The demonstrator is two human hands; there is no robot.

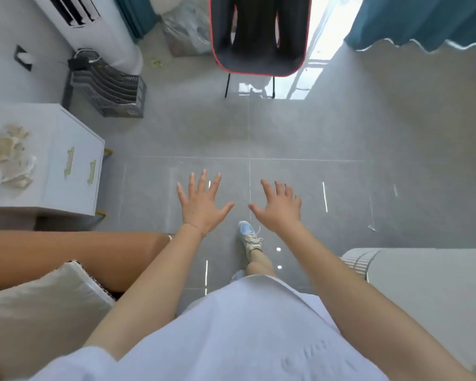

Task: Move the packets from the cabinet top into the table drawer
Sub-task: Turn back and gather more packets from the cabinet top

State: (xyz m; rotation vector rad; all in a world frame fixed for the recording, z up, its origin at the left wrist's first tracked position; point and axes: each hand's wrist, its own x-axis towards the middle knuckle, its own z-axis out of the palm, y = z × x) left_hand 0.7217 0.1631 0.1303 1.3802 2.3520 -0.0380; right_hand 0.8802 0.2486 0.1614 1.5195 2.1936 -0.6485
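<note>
Packets: a loose heap of pale cream, crumpled plastic packets (10, 158) lies on top of the low white two-drawer cabinet (76, 149) with gold bar handles, at my far left. They sit toward the back of the top, away from its front edge. None is in hand. Count unclear; the heap is blurred.

Left hand (201, 207): palm down, fingers (203, 180) spread wide and straight, holding nothing. It hangs over the glossy grey floor tiles (341, 133), well apart from the cabinet.

Right hand (280, 210): same posture, fingers splayed, empty, just beside the left with thumbs nearly facing.

Judgement: both hands are held out bare and flat in front of me, a ready position, not a reach. The task has not begun.

Destination: the pale grey surface with a ribbed rounded corner (437, 284) at my lower right may be the table. No drawer is visible, so I cannot tell whether it is open.

Surroundings: brown sofa arm (66, 257) and beige cushion (39, 303) at my left, between me and the cabinet.

Next move, as I judge it: turn left, step past the sofa end, gather the heap with both hands since the packets look light and slippery.
</note>
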